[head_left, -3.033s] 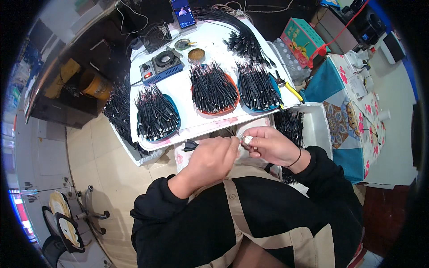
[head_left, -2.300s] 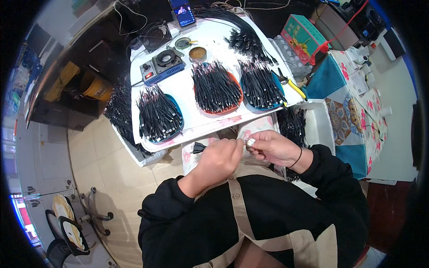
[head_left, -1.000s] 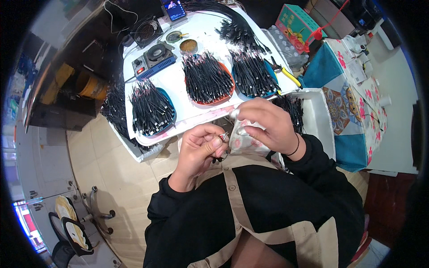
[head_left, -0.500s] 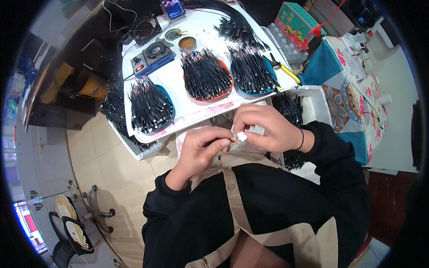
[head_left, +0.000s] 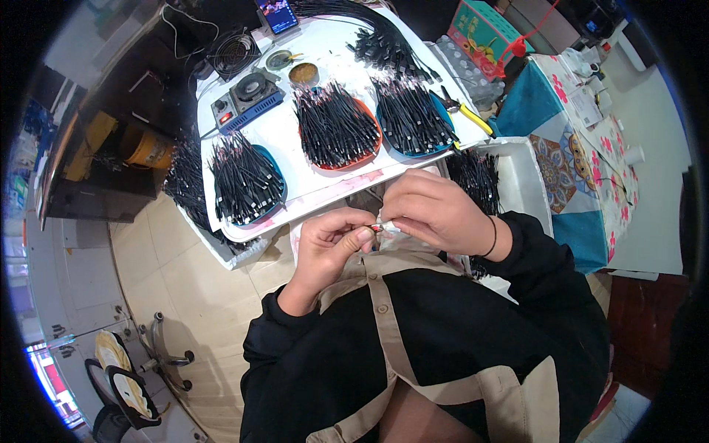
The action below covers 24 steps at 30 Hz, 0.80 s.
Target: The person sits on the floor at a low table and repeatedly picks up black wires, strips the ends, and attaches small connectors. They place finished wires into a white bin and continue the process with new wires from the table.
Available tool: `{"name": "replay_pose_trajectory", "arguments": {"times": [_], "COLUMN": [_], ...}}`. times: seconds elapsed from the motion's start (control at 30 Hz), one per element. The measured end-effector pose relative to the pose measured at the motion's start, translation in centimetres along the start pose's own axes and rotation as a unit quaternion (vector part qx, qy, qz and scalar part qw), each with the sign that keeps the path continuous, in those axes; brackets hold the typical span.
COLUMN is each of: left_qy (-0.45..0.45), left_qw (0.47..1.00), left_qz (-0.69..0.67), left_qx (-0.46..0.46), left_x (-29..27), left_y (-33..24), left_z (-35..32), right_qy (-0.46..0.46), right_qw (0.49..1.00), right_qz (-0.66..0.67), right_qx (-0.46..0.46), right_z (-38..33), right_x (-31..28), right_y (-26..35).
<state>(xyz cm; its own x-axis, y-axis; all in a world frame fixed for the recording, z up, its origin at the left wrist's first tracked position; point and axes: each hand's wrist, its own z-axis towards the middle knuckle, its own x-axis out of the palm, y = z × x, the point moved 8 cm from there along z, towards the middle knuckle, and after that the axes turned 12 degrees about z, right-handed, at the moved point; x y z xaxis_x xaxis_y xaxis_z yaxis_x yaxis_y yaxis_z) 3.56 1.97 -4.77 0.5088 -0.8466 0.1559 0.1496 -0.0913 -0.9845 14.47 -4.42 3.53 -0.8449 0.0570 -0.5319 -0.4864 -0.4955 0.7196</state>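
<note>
- Both hands met just off the near edge of the white table [head_left: 295, 140], over the person's lap.
- The left hand [head_left: 331, 247] was curled, fingertips pinched on a small pale part [head_left: 382, 226]; the right hand [head_left: 432, 210] was pinched on the same part from the right, so the two hands touched there.
- The part was mostly covered by fingers; its shape could not be made out, only a pale bit with a red speck.
- Open room: a bare strip of table ran along the near edge, just beyond the hands; tiled floor [head_left: 185, 288] lay open to the left.
- Far of that strip sat three dishes heaped with black cable pieces: left dish [head_left: 247, 181], middle dish [head_left: 336, 129], right dish [head_left: 413, 114].
- Yellow-handled cutters [head_left: 473, 117] lay at the table's right edge, just beside the right dish.
- More cables [head_left: 476, 173] filled a white bin [head_left: 528, 177] to the right, partly hidden behind the right wrist.
- A blue-fronted box [head_left: 247, 100] stood far left; a phone [head_left: 277, 13] was cut off at the far rim.
- The table's left edge hid a dark cable bundle [head_left: 185, 184] hanging below it.
</note>
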Motion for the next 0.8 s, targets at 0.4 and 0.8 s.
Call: {"name": "replay_pose_trajectory", "arguments": {"times": [0.4, 0.8], "left_qy": [0.072, 0.166], "left_qw": [0.943, 0.870], "left_qz": [-0.319, -0.438], "left_qx": [-0.061, -0.152], "left_x": [1.5, 4.1], "left_y": [0.9, 1.3], "left_z": [0.1, -0.2], "right_qy": [-0.091, -0.067], "right_qw": [0.909, 0.955], "right_qz": [0.389, 0.288], "right_qx": [0.117, 0.025], "right_z": [-0.8, -0.4], "right_x": [1.0, 0.4], "right_y": [-3.8, -2.1]}}
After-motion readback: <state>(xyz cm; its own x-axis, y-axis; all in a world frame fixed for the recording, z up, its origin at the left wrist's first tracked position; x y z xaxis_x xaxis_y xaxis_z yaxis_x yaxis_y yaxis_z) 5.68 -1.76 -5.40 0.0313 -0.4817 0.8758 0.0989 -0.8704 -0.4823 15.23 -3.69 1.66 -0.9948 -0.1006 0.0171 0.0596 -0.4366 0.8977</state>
